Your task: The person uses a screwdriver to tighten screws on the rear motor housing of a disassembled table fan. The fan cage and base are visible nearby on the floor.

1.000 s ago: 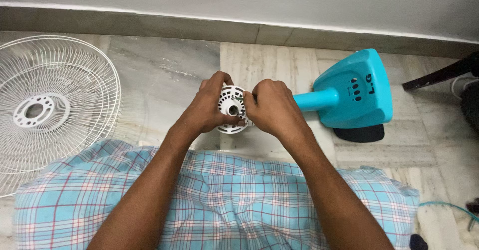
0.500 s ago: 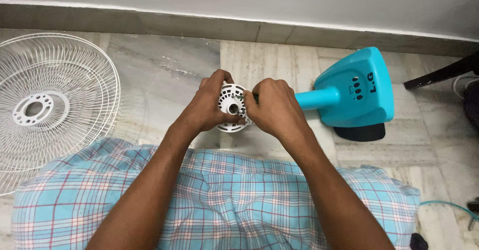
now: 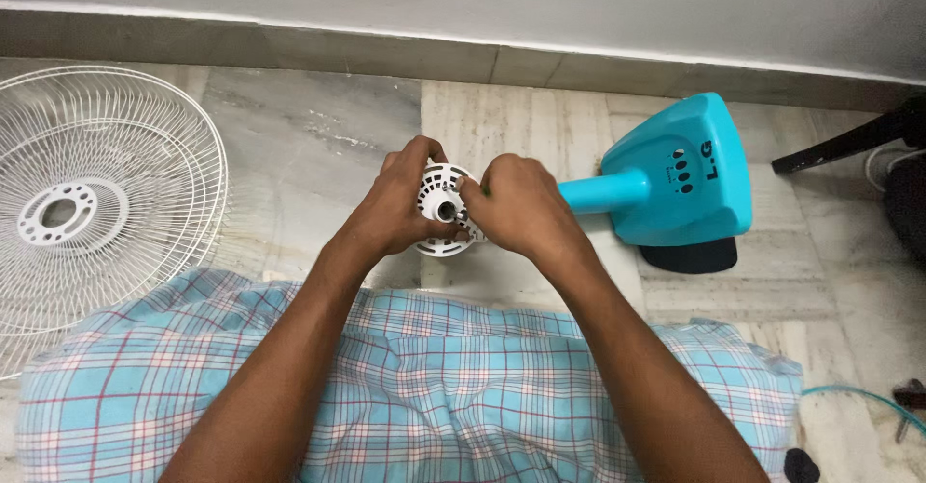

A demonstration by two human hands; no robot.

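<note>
Both of my hands are closed around the white motor housing [image 3: 439, 203] of a table fan lying on the marble floor. My left hand [image 3: 391, 208] grips the housing's left side. My right hand [image 3: 516, 203] covers its right side, fingertips at the central shaft. The fan's turquoise neck and base [image 3: 675, 179] stretch away to the right of my hands. My lap, in a blue checked cloth [image 3: 434, 387], fills the foreground beneath my forearms.
A white wire fan guard [image 3: 87, 203] lies flat on the floor at the left. A wall skirting [image 3: 463, 54] runs along the back. Dark furniture legs [image 3: 849, 141] and a thin turquoise cord [image 3: 849, 396] sit at the right.
</note>
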